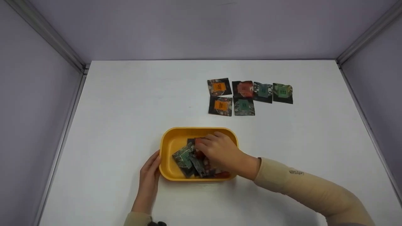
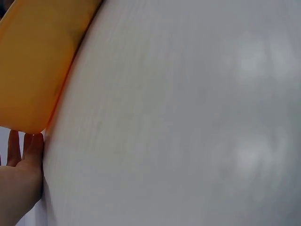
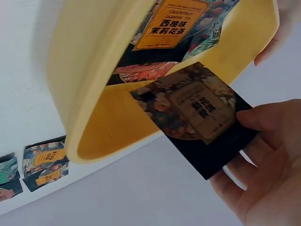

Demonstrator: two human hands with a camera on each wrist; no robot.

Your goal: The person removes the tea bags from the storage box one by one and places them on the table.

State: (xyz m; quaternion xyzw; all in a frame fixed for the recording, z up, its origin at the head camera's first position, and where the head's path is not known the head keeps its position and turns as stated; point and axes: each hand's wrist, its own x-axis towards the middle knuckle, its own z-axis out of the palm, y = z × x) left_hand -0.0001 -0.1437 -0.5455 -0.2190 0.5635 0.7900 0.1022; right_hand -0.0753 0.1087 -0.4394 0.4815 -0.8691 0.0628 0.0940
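A yellow tray [image 1: 168, 150] holds several tea sachets, among them a green-labelled sachet [image 1: 183, 158] and, in the right wrist view, an orange-labelled grapefruit jasmine tea sachet [image 3: 170, 21]. My right hand [image 1: 221, 150] is over the tray's right half. Between thumb and fingers it pinches a dark tea sachet [image 3: 195, 110] with a brownish label, seen in the right wrist view just above the tray's rim. My left hand [image 1: 150, 175] rests against the tray's left side, its fingers fairly straight, touching the outer wall in the left wrist view too.
Beyond the tray, several sachets lie flat in two rows on the white table [image 1: 125, 103]: two orange-labelled sachets [image 1: 220, 106] at the left, then a red sachet [image 1: 243, 89], a teal sachet [image 1: 263, 91] and green ones [image 1: 283, 92]. Pale walls [image 1: 201, 31] enclose the table.
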